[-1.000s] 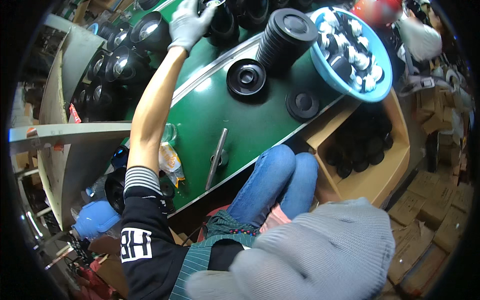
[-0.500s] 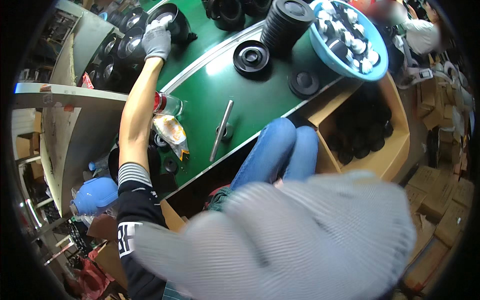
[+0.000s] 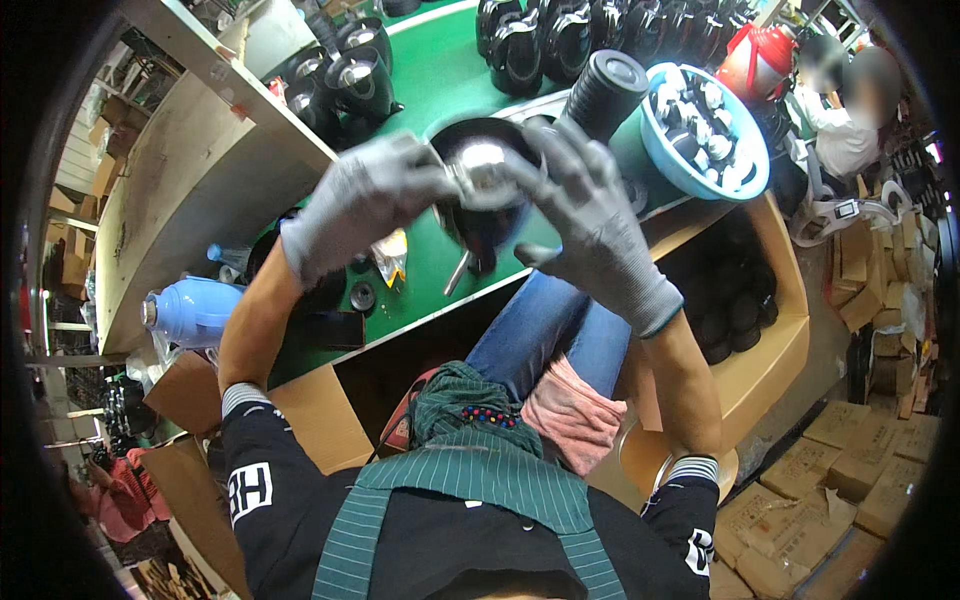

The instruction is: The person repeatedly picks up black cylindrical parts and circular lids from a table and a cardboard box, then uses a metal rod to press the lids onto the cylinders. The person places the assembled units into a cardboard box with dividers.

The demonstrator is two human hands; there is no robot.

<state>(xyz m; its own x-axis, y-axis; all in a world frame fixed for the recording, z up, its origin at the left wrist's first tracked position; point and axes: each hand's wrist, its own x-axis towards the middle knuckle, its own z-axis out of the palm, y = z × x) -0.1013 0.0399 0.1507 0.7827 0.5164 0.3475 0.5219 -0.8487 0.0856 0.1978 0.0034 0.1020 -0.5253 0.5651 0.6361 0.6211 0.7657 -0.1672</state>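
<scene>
My left hand [image 3: 375, 195], in a grey knit glove, grips the left rim of a black round pot [image 3: 480, 225] with a shiny metal inside. The pot hangs above the green table, blurred by motion, its mouth toward me. My right hand [image 3: 600, 215], gloved too, is at the pot's right side with fingers spread and thumb held apart. Its fingertips overlap the rim; whether they touch it I cannot make out. Below the pot, the end of a metal rod [image 3: 458, 273] shows on the table, the remainder being hidden.
Similar black pots [image 3: 358, 80] stand at the far left. Several glossy black housings [image 3: 515, 50] line the back. A stack of black discs [image 3: 607, 90] is beside a blue basin [image 3: 755, 165] of small white and black parts. A cardboard box [image 3: 790, 330] of black pieces sits right.
My left hand has come back from the far-left pots, bringing one pot toward me. My right hand, earlier large and close in front, has moved out to the pot's right side.
</scene>
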